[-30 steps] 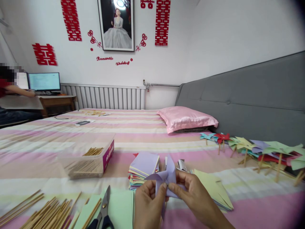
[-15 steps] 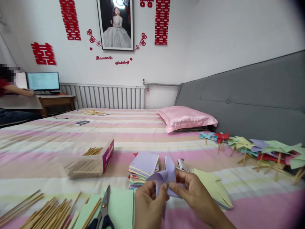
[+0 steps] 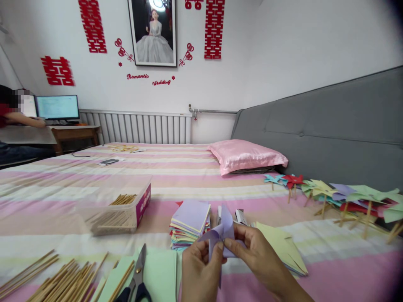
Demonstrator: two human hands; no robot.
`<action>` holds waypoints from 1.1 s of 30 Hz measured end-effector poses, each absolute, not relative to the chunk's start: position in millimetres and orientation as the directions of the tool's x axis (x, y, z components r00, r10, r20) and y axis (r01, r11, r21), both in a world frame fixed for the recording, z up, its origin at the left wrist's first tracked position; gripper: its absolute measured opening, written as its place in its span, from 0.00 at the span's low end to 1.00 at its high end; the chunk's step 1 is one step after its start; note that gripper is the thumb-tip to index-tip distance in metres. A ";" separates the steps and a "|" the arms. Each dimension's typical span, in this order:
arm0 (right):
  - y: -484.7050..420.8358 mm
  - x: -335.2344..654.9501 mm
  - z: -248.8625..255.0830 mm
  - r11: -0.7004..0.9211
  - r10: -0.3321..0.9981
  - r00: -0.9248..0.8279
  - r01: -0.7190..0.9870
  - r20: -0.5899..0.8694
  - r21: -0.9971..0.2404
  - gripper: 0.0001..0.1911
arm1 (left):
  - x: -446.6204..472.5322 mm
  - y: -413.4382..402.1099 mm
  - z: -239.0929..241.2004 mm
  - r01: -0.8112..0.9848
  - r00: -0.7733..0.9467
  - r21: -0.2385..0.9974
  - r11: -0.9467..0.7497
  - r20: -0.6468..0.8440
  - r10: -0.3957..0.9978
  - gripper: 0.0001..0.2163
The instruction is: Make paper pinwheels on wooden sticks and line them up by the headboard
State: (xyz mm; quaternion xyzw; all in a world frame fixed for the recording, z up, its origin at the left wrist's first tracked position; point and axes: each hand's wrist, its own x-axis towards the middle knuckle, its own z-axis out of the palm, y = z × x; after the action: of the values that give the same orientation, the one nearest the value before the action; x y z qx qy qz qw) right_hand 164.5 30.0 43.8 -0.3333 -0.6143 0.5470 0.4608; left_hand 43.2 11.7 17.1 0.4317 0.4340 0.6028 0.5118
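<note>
A purple paper pinwheel [image 3: 225, 224] is held up between my two hands, its blades curled in toward the centre. My left hand [image 3: 203, 266] pinches it from the left, thumb near the middle. From the right, my right hand [image 3: 255, 249] grips it, thumb and fingers pressed at the centre. Whatever sits under the fingertips is too small to make out. Just behind lies a stack of coloured paper squares [image 3: 190, 216]. Cut yellow paper [image 3: 280, 245] rests beyond my right hand. Black-handled scissors [image 3: 137, 274] lie on green paper [image 3: 160, 272] to the left.
Loose wooden sticks [image 3: 67, 281] lie at the front left, and a clear plastic box [image 3: 116, 218] of sticks stands behind them. Finished pinwheels [image 3: 349, 195] line the right side by the grey headboard [image 3: 330, 126]. A pink pillow [image 3: 247, 155] is farther back. Another person sits at a desk, far left.
Both hands and the purple pinwheel have shifted slightly to the right. My fingers keep their pinch at its centre.
</note>
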 end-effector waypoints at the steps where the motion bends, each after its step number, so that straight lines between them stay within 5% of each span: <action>1: 30.5 164.1 43.4 0.178 0.917 -0.345 -0.095 0.200 -0.980 0.14 | 43.3 12.4 16.1 -0.259 -0.097 0.961 -0.100 0.077 0.992 0.10; 11: 32.1 161.5 34.0 0.136 0.961 -0.237 -0.052 0.145 -0.989 0.10 | 42.5 15.0 14.5 -0.350 -0.008 0.936 -0.020 0.018 1.000 0.08; 18: 34.8 168.9 37.6 0.071 0.910 -0.390 -0.189 0.141 -0.979 0.17 | 40.4 14.8 25.8 -0.441 -0.063 0.897 0.018 -0.050 0.997 0.10; 33: 36.3 170.6 35.6 0.059 0.947 -0.302 -0.174 0.111 -0.983 0.13 | 36.8 14.5 22.3 -0.321 -0.001 0.944 -0.081 0.085 0.996 0.09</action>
State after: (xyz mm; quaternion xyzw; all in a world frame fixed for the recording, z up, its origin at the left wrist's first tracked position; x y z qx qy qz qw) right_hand 170.6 36.3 35.6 -0.3507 -0.5510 0.5894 0.4754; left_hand 36.8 14.5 22.3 0.4359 0.3874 0.5919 0.5564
